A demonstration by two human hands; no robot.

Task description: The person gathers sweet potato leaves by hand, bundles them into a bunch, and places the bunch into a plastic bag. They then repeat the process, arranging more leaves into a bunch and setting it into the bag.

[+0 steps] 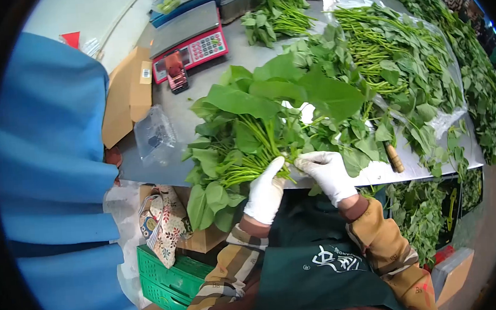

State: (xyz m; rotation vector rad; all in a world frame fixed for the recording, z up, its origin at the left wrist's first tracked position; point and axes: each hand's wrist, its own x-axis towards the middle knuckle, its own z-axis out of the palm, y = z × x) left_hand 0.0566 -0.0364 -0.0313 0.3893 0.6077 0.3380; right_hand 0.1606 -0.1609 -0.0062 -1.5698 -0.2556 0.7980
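Note:
My left hand (266, 192), in a white glove, is closed around the stems of a bunch of leafy greens (253, 146) at the table's front edge. Broad leaves fan out from it to the back and left, and cut stem ends point toward me. Beside it, my right hand (327, 174), gloved too, has thumb and fingers pinched together close to the stems. What is between those fingertips is too small to make out. More loose greens (366, 142) lie just past my right hand, and a wooden handle (394, 157) sticks out from among them.
A red scale (196, 47) with a phone (176, 71) against it stands at the back left, near a cardboard box (128, 97) and a clear plastic bag (154, 132). Long-stemmed greens (389, 50) cover the right side. Green crates (170, 279) stand below left.

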